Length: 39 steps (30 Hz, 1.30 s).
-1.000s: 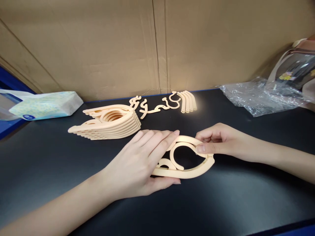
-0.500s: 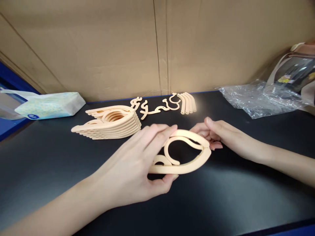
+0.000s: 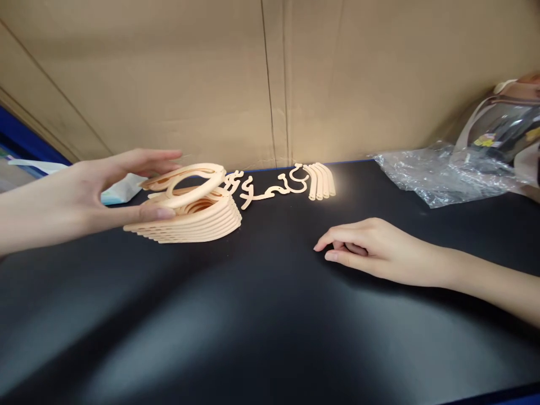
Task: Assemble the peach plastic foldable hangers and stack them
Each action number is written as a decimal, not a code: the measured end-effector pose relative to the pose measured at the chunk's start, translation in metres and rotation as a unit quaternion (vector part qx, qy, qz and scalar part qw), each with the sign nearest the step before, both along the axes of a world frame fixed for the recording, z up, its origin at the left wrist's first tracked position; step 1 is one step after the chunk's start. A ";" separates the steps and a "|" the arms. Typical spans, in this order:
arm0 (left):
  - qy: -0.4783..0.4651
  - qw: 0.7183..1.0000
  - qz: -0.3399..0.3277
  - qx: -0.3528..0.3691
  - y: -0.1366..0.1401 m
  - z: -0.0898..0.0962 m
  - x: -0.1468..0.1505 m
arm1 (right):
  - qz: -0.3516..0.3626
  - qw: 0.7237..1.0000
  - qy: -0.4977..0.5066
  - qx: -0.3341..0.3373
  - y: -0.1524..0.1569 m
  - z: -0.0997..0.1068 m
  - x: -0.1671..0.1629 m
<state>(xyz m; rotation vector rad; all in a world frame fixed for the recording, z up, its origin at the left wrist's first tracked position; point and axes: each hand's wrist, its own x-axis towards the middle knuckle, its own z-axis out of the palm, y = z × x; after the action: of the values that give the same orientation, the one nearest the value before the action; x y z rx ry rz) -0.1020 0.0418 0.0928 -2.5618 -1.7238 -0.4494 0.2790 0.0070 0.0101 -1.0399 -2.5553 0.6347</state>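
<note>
A folded peach plastic clothes hanger (image 3: 202,190) is gripped by my left hand (image 3: 105,183), thumb at its near edge and fingers at the far side. It is tilted just over a neat stack of similar folded hangers (image 3: 198,228); whether it touches the top one I cannot tell. Farther right, my right hand (image 3: 375,250) hovers low over the black table or rests on it, fingers loosely bent and thumb apart, with nothing in it. Loose hooked hanger pieces (image 3: 270,191) lie at the back, beside several curved hanger arms (image 3: 321,181) laid side by side.
A tissue pack (image 3: 122,191) sits at the left, partly behind my left hand. Crumpled clear plastic (image 3: 447,171) lies at the back right beside a transparent bag (image 3: 506,129). Brown cardboard (image 3: 189,73) walls off the back of the black table (image 3: 261,326).
My left hand has carried the folded hanger from the middle of the table left to above the stack. My right hand has turned palm down and shifted slightly.
</note>
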 end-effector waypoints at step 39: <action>0.077 0.994 0.043 -0.068 0.020 -0.010 -0.014 | 0.014 0.991 -0.081 0.108 0.003 -0.007 0.003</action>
<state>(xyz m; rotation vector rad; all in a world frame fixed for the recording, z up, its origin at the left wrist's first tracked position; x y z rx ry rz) -0.1159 0.0618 0.0831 -2.5200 -1.8593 -0.1330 0.2822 0.0096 0.0031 -1.0198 -2.7064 0.2805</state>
